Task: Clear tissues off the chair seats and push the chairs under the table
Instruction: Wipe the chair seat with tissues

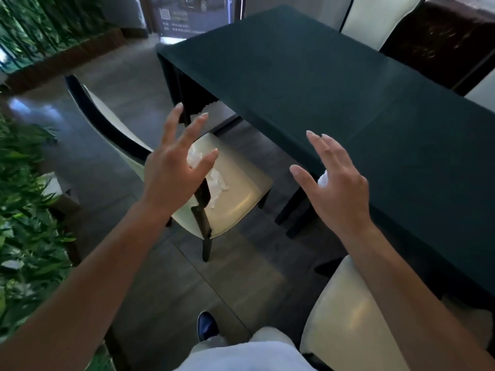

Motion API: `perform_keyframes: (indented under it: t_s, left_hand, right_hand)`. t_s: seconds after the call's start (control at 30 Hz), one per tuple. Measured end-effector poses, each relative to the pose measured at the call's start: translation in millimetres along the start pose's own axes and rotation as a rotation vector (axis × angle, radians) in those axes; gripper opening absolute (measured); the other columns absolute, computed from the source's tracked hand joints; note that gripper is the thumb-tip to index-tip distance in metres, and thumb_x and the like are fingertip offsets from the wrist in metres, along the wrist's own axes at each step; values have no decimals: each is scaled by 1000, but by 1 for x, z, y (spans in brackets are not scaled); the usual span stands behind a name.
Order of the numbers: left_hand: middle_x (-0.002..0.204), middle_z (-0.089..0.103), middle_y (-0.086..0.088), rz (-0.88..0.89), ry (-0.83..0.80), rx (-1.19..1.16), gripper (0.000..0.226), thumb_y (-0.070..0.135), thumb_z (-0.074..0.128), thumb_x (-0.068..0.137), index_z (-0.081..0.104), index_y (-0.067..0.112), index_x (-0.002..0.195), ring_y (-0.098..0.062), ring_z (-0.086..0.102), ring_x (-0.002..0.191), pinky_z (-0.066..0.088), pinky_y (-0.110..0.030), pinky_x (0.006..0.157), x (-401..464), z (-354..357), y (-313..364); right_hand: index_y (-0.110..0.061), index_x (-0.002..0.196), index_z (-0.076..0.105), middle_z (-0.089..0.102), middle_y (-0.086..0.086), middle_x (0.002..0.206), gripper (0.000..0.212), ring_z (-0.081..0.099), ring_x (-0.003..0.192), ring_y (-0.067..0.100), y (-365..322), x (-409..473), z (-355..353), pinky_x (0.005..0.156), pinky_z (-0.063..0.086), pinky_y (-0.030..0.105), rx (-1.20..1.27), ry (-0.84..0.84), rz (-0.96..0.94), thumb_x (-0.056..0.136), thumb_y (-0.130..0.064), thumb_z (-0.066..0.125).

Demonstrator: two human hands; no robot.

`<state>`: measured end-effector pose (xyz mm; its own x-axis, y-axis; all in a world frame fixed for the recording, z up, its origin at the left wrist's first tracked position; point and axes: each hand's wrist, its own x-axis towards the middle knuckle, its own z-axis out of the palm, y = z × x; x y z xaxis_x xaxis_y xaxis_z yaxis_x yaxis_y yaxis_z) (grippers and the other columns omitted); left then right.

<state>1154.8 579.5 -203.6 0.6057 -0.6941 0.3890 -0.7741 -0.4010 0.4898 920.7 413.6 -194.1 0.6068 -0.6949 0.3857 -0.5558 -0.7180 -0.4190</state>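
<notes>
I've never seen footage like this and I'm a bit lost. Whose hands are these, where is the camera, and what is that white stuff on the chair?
There is no machine here. A person wears a camera on the head, looking down at their own arms. The left hand and right hand are both raised with fingers spread, holding nothing. Below the left hand stands a cream chair, pulled out from the table with the dark green cloth. The white stuff is crumpled tissues lying on its seat. A second cream chair is nearest the person.

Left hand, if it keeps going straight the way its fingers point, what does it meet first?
Probably the crumpled tissues on the cream chair seat: the open left hand reaches forward and down over them. Depth is unclear from one view.
</notes>
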Motion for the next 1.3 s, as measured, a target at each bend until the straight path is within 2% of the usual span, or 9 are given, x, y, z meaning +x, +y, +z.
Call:
perform_keyframes:
  t_s: [0.27,0.4,0.53,0.73,0.83,1.0,1.1,1.2,1.3]
  left_hand:
    - [167,23,-5,-48,-25,-7,62,45,65,96,44,29,153,-29,61,118,45,-34,85,48,31,-36]
    - [167,23,-4,-127,8,70,63,47,65,96,44,30,153,-28,60,121,45,-34,82,75,45,-49]
    - [166,27,-5,-238,83,140,62,43,68,94,47,31,151,-30,58,125,52,-43,83,98,63,-58]
    - [162,33,-7,-504,170,239,63,51,60,89,50,30,148,-33,59,126,56,-53,87,110,85,-35]
    - [163,30,-4,-565,158,261,62,47,67,92,48,32,149,-35,68,105,55,-50,82,111,96,-13]
    - [165,28,-4,-630,212,271,62,47,65,93,46,34,151,-27,69,88,45,-33,72,118,116,14]
    - [166,26,-5,-683,198,254,62,47,64,95,43,34,152,-26,68,93,42,-30,72,123,131,13]
    - [164,30,-6,-726,243,225,61,44,62,96,44,32,152,-25,65,110,42,-29,76,126,142,10]
    - [159,38,-7,-739,309,208,59,41,63,96,46,29,152,-21,63,112,45,-27,75,126,149,9]
  right_hand:
    - [-40,151,43,44,-3,157,62,67,108,17,2,66,42,87,54,38,62,-48,-40,95,-66,51]
    - [-42,151,42,43,-4,158,62,68,99,15,20,117,71,83,50,33,101,-106,-92,95,-67,51]
    - [-42,151,42,42,-5,158,61,68,88,13,45,166,104,76,53,33,142,-179,-209,96,-68,48]
    - [-45,153,37,34,-8,162,61,66,99,12,86,242,135,80,47,32,204,-437,-326,96,-66,48]
    - [-48,153,34,31,-11,163,61,64,102,11,88,265,147,88,50,37,235,-502,-373,96,-67,46]
    - [-43,150,44,33,-13,162,57,60,94,4,77,285,172,87,45,32,276,-554,-410,97,-63,50]
    - [-36,146,52,40,-12,159,55,64,109,11,69,285,184,92,50,36,324,-525,-416,97,-61,52]
    - [-33,144,55,44,-12,156,54,65,107,13,67,285,200,83,48,31,315,-506,-442,97,-60,52]
    - [-36,146,51,39,-9,159,57,66,110,17,71,289,225,86,48,33,241,-594,-429,97,-64,48]
